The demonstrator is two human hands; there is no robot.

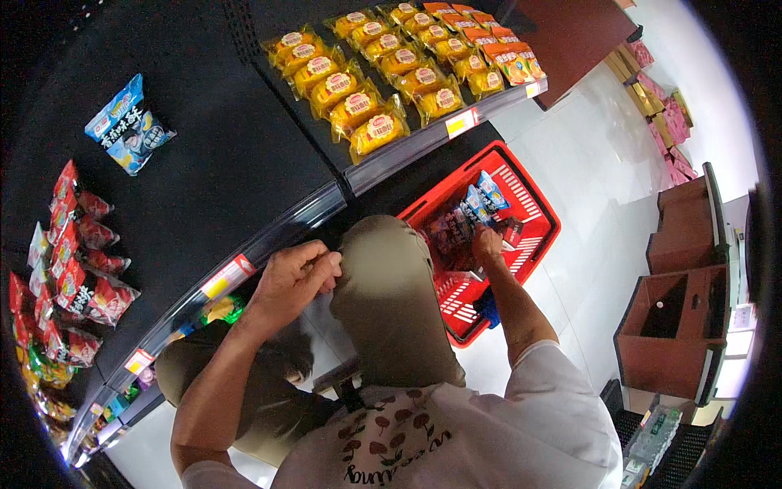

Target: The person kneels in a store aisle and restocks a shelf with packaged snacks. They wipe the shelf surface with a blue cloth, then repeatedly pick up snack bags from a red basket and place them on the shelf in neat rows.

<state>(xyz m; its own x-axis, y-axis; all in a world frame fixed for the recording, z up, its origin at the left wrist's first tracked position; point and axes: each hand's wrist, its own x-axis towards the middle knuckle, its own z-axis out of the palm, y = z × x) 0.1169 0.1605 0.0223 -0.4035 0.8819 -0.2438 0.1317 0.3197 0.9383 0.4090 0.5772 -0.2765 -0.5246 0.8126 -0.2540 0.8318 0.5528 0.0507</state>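
Note:
My left hand [300, 275] is curled beside my bent knee [385, 269], with nothing visible in its fingers. My right hand [487, 246] reaches down into a red plastic shopping basket [537, 205]. Its fingertips meet the lower end of the blue snack bags [479, 205]; whether they grip one is hidden. Dark snack packages [449, 235] lie beside the blue bags, and a small dark red box [512, 231] is just right of the hand. A single blue snack bag [131, 131] lies on the black shelf [201, 153] at upper left.
Rows of yellow packaged breads [379, 128] and orange packets [513, 64] fill the shelf's far end. Red snack bags [91, 293] stand at left. A clear price rail [314, 205] edges the shelf. Brown wooden cabinets [672, 330] stand right, on pale floor tiles [586, 244].

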